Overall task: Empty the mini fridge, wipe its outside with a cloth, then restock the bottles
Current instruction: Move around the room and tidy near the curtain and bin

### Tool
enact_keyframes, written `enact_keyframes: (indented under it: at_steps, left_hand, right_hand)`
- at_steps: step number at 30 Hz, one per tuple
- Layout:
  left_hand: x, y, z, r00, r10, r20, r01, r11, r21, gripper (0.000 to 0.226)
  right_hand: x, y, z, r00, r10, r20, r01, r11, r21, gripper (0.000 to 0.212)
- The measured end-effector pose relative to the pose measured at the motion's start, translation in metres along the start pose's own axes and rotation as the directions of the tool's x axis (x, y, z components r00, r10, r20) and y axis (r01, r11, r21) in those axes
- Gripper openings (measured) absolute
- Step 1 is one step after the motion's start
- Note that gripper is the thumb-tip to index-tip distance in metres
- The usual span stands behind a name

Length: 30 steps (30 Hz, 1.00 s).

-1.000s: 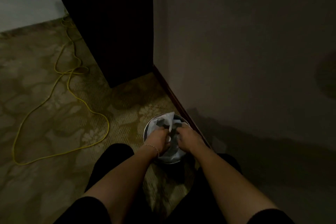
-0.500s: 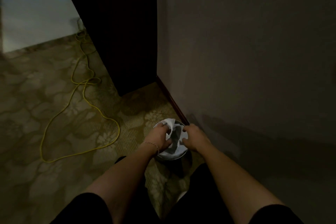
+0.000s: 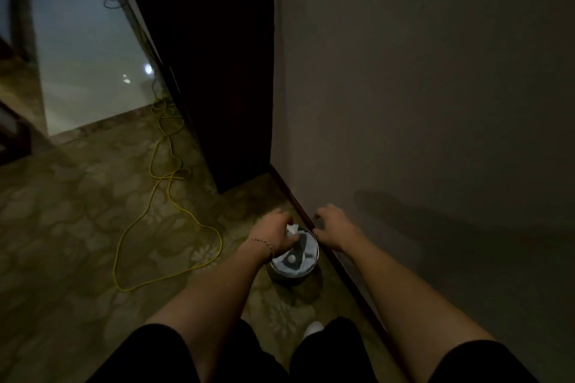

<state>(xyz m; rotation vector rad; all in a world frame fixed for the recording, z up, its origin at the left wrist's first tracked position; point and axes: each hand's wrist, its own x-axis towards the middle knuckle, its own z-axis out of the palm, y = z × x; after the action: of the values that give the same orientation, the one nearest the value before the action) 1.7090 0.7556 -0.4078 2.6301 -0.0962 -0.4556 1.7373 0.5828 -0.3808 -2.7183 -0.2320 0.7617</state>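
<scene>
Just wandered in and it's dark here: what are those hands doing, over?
Left hand holds white cloth over round metal bin. Right hand loose, holding nothing. Yellow cable loops on carpet, left of bin.

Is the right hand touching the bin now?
Apart. In the head view the right hand hangs beside the bin, over the baseboard, holding nothing; the left hand holds the white cloth.

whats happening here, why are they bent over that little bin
A person stands over a small round metal bin on the patterned carpet, beside the wall. Their left hand pinches a white cloth or liner at the bin's rim, while the right hand hovers just above it, fingers loosely curled and holding nothing. A yellow cable trails across the floor. No fridge or bottles are clearly visible.
</scene>
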Motion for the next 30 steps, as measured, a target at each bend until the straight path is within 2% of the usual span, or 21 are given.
enact_keyframes:
  at_steps: [8,12,21,25,28,30]
  left_hand:
    - [-0.042,0.058,-0.061,0.979,0.2,0.041,-0.201,0.98,0.018,0.034]
    - [-0.067,0.081,-0.061,0.959,0.272,0.081,-0.279,0.957,0.084,0.036]
    - [-0.153,0.146,-0.039,0.896,0.418,0.149,-0.436,0.892,0.12,0.042]
    - [-0.217,0.191,-0.015,0.843,0.495,0.211,-0.526,0.839,0.136,0.044]
    - [-0.271,0.231,0.015,0.76,0.597,0.257,-0.638,0.761,0.117,0.043]
    - [-0.314,0.262,0.037,0.691,0.658,0.298,-0.709,0.697,0.105,0.042]
  right_hand:
    - [-0.099,-0.029,-0.051,0.989,0.092,-0.115,-0.086,0.995,0.056,0.039]
    - [-0.151,-0.023,-0.05,0.966,0.175,-0.193,-0.162,0.984,0.079,0.042]
    - [-0.282,0.015,-0.02,0.911,0.341,-0.231,-0.311,0.937,0.157,0.049]
    - [-0.367,0.032,0.008,0.865,0.43,-0.259,-0.379,0.898,0.224,0.049]
    - [-0.445,0.048,0.035,0.803,0.521,-0.29,-0.44,0.846,0.3,0.049]
    - [-0.504,0.059,0.053,0.737,0.601,-0.309,-0.49,0.79,0.367,0.046]
